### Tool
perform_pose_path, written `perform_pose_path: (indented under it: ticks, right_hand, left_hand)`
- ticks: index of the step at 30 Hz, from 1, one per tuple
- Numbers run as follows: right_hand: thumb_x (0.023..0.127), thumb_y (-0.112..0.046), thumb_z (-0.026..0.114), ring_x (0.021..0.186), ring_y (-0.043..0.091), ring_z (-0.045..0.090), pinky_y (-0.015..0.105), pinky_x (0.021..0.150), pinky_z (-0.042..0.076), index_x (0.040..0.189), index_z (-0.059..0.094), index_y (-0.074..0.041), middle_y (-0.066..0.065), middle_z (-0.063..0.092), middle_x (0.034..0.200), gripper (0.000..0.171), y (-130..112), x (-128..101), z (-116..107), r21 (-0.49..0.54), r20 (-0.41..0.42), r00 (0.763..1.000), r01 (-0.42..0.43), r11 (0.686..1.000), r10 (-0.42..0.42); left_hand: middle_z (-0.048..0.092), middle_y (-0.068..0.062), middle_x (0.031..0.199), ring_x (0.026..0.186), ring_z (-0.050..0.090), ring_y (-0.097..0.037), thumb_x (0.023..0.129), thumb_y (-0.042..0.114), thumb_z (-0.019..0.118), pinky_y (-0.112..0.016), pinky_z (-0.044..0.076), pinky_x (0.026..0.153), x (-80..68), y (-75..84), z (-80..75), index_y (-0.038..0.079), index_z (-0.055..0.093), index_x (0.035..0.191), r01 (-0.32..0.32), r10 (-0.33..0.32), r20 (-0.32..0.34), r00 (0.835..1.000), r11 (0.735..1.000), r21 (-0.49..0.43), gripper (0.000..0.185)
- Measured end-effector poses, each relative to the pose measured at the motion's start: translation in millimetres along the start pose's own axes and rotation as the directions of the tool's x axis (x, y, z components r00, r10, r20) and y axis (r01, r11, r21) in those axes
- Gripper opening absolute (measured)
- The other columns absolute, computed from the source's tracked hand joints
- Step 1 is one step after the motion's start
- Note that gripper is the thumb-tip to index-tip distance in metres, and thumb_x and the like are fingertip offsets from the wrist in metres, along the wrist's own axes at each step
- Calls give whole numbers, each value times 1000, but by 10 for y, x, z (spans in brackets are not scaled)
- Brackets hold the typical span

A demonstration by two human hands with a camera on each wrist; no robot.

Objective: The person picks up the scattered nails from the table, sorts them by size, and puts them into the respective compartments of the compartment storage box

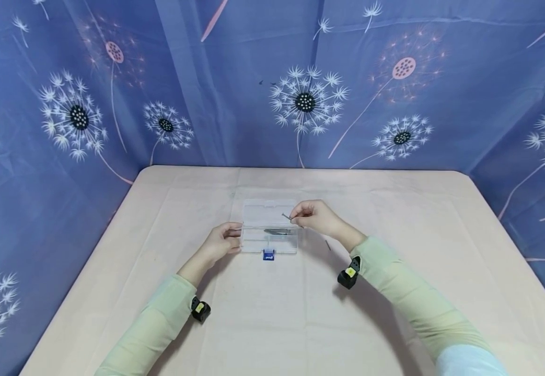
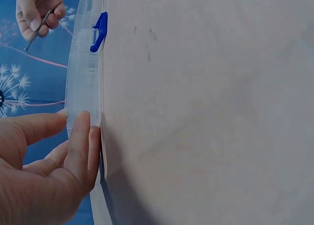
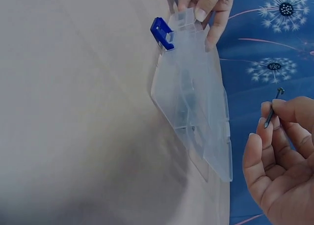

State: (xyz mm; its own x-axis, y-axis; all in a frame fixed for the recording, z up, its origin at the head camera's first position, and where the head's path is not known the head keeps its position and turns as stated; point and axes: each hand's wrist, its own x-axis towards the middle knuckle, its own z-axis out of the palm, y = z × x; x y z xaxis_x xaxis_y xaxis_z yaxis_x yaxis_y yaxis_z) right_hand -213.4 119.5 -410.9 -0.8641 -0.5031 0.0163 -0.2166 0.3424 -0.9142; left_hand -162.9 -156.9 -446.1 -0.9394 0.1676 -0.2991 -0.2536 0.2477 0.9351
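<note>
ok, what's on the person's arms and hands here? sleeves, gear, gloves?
Both hands, left hand and right hand, are bare, no gloves or rings visible. Long pale green sleeves cover both arms to the wrist. Under each wrist sits a small black camera unit with a yellow mark; no cables visible.

The head view looks forward and down from above the table (image 1: 394,219), far enough to take in both hands, with the box (image 1: 270,226) at centre and the curtain (image 1: 465,78) toward 12 o'clock. The left wrist view sits close behind the left hand (image 2: 44,171), rolled sideways, the box (image 2: 84,82) running toward 12 o'clock. The right wrist view sits close behind the right hand (image 3: 282,166), also rolled, facing the box (image 3: 196,107). All three share the box; each wrist view catches the other hand near 12 o'clock.
</note>
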Motion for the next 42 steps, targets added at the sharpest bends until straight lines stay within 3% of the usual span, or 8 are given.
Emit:
perform_pose_path:
  ticks: [7,15,24,32,42]
  right_hand:
    - [84,5,60,58,4,49,14,50,44,94,64,11,16,65,77,13,8,76,64,-19,16,1000,14,1000,-14]
    - [83,3,64,73,7,58,17,67,52,90,66,7,17,68,84,9,38,160,160,-134,6,998,60,989,-60]
    - [82,3,65,75,17,61,18,67,52,86,67,3,14,69,82,4,49,178,281,-248,-10,996,86,965,-91]
    - [83,1,62,76,19,60,24,69,53,86,67,1,13,70,85,6,53,123,267,-285,-34,991,114,952,-129]
    - [83,1,63,78,20,59,27,71,53,89,67,2,13,69,87,7,31,7,126,-324,-34,984,156,933,-177]
  left_hand:
    - [47,-32,131,106,57,-29,91,-8,48,-34,57,91,14,-12,2,-9,38,138,-5,5,6,1000,1000,10,49]
    - [49,-31,130,106,58,-29,91,-8,49,-34,57,90,2,-2,5,-8,40,137,-5,5,-6,1000,1000,8,47]
    - [48,-31,131,111,56,-37,91,-8,49,-37,56,92,5,-11,13,-8,40,137,-3,3,-7,1000,1000,3,47]
    - [56,-27,121,100,62,-29,89,-7,53,-33,60,84,-40,-18,7,-7,47,131,-84,84,5,996,996,-23,43]
    - [48,-32,131,112,55,-37,91,-8,50,-39,56,92,0,0,18,-9,39,138,-6,6,-16,1000,1000,10,48]
